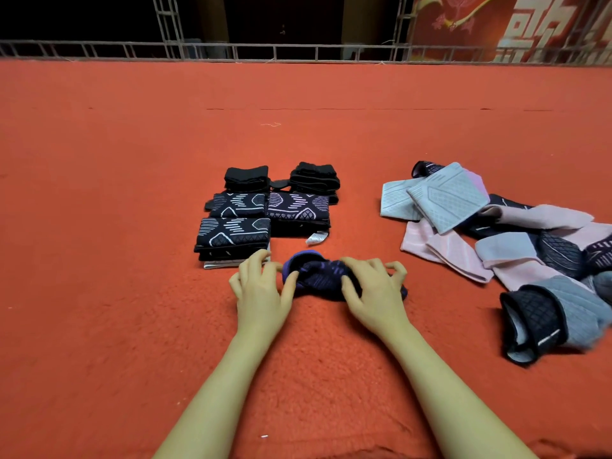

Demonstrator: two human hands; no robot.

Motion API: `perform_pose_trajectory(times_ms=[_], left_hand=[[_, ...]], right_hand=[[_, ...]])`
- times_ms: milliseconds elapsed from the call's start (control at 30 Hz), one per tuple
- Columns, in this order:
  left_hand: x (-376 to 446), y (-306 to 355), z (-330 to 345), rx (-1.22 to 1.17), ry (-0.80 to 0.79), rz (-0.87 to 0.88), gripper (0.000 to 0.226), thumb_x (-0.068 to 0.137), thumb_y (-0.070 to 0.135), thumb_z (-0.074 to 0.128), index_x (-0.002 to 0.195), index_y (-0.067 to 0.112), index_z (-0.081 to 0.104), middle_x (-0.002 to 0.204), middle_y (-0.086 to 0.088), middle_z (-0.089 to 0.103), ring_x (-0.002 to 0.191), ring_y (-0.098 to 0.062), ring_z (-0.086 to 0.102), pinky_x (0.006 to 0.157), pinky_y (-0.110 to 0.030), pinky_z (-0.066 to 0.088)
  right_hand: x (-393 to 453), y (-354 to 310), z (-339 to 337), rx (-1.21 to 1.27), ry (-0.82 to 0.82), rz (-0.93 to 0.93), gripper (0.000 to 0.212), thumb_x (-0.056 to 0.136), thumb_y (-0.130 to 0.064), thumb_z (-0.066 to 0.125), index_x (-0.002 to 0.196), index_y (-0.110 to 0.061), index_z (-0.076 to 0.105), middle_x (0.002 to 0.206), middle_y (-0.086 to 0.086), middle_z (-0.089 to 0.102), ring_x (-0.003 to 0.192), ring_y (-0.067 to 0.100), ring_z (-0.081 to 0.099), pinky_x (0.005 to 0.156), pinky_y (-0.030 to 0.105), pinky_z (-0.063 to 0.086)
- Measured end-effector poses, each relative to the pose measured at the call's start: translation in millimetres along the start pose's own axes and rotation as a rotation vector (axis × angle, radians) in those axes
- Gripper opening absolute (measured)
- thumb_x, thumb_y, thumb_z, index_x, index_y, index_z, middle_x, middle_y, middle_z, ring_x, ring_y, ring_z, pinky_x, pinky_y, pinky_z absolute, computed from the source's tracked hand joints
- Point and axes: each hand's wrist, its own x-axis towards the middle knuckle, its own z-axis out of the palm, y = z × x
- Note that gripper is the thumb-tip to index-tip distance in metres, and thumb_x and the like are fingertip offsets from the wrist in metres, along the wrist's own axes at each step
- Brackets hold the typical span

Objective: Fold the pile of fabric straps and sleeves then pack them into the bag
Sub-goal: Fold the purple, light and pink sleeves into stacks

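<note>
Left of centre: folded knit sleeves (233,238), black with pale geometric lines, stacked in neat squares beside plain black folded straps (246,177), all on fuzzy red carpet (99,226). Lower centre: left hand (261,286), fingers curled, gripping the purple-lined end of a crumpled dark purple sleeve (323,276); right hand (372,288) gripping the other end, both pressed to the carpet. Right edge: loose heap of unfolded sleeves (496,243), grey, pink and black, ribbed and quilted.

an indoor stage or event hall: wide red carpet (132,160), metal truss railing (198,49) along the far edge, a red banner (513,24) with large characters.
</note>
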Motion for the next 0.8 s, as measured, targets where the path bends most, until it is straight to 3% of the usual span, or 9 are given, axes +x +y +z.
perform_pose_trajectory(times_ms=[100,233,333,400,467,567,667,733,800], left_hand=[[5.9,7.1,-1.3,0.052,-0.036,0.072,0.048,0.080,0.048,0.048,0.111,0.016,0.065,0.121,-0.010,0.056,0.109,-0.023,0.041,0.085,-0.042,0.036],[26.9,20.6,7.0,0.258,-0.093,0.364,0.034,0.076,0.047,0.055,0.089,0.020,0.072,0.108,-0.005,0.065,0.101,-0.025,0.044,0.079,-0.037,0.027],[40.1,31.3,17.4,0.426,-0.197,0.414,0.031,0.059,0.046,0.082,0.073,0.021,0.072,0.092,-0.001,0.067,0.088,-0.028,0.059,0.074,-0.037,0.025],[45.4,34.6,22.5,0.463,-0.237,0.421,0.032,0.053,0.045,0.087,0.065,0.021,0.071,0.084,0.001,0.066,0.081,-0.027,0.061,0.073,-0.036,0.026],[49.5,34.4,25.7,0.464,-0.243,0.420,0.028,0.052,0.041,0.089,0.059,0.021,0.070,0.078,0.004,0.066,0.078,-0.025,0.060,0.072,-0.035,0.025],[51.5,28.8,26.9,0.458,-0.244,0.380,0.028,0.054,0.033,0.090,0.060,0.016,0.069,0.077,0.002,0.065,0.074,-0.025,0.060,0.071,-0.035,0.025],[50.8,20.2,24.8,0.432,-0.192,0.326,0.027,0.062,0.027,0.086,0.067,0.008,0.067,0.083,-0.006,0.064,0.072,-0.028,0.060,0.071,-0.037,0.025],[50.4,16.5,21.4,0.421,-0.138,0.292,0.023,0.076,0.030,0.070,0.070,0.009,0.066,0.086,-0.008,0.062,0.072,-0.028,0.058,0.070,-0.037,0.026],[51.7,15.4,15.0,0.427,-0.111,0.256,0.035,0.083,0.035,0.046,0.069,0.010,0.065,0.088,-0.006,0.062,0.075,-0.028,0.058,0.070,-0.036,0.026]], right_hand=[[-6.0,-4.8,1.4,-0.054,-0.002,-0.091,0.026,0.086,-0.040,0.046,0.082,-0.026,0.068,0.077,-0.010,0.058,0.078,0.017,0.052,0.074,0.031,0.016],[-12.6,-4.1,3.0,0.076,0.006,-0.138,0.027,0.086,-0.039,0.049,0.074,-0.019,0.061,0.094,-0.006,0.060,0.094,0.016,0.047,0.079,0.028,0.016],[-11.2,-7.6,3.8,0.101,0.023,-0.072,0.029,0.088,-0.036,0.047,0.068,-0.017,0.055,0.092,-0.005,0.061,0.091,0.021,0.054,0.079,0.028,0.018],[-10.3,-6.4,6.1,0.103,0.023,-0.027,0.027,0.084,-0.039,0.050,0.069,-0.017,0.050,0.094,-0.002,0.061,0.088,0.024,0.056,0.078,0.029,0.020],[-9.2,-3.0,7.6,0.103,-0.004,0.013,0.029,0.079,-0.045,0.053,0.084,-0.016,0.050,0.110,0.005,0.061,0.100,0.025,0.054,0.081,0.032,0.023],[-7.9,-1.2,10.2,0.055,-0.141,0.050,0.066,0.079,-0.054,0.048,0.130,-0.012,0.044,0.130,0.009,0.055,0.120,0.023,0.048,0.092,0.035,0.020],[-7.2,-0.9,12.5,-0.003,-0.211,0.008,0.063,0.085,-0.056,0.038,0.132,-0.015,0.051,0.110,0.002,0.062,0.105,0.027,0.057,0.091,0.036,0.018],[-9.0,-2.2,11.7,-0.002,-0.083,-0.047,0.042,0.087,-0.052,0.041,0.114,-0.024,0.057,0.091,-0.003,0.059,0.086,0.024,0.057,0.082,0.035,0.021],[-10.6,-1.9,11.0,0.011,0.067,-0.106,0.021,0.088,-0.046,0.044,0.102,-0.031,0.051,0.082,-0.005,0.055,0.081,0.018,0.047,0.076,0.033,0.020]])
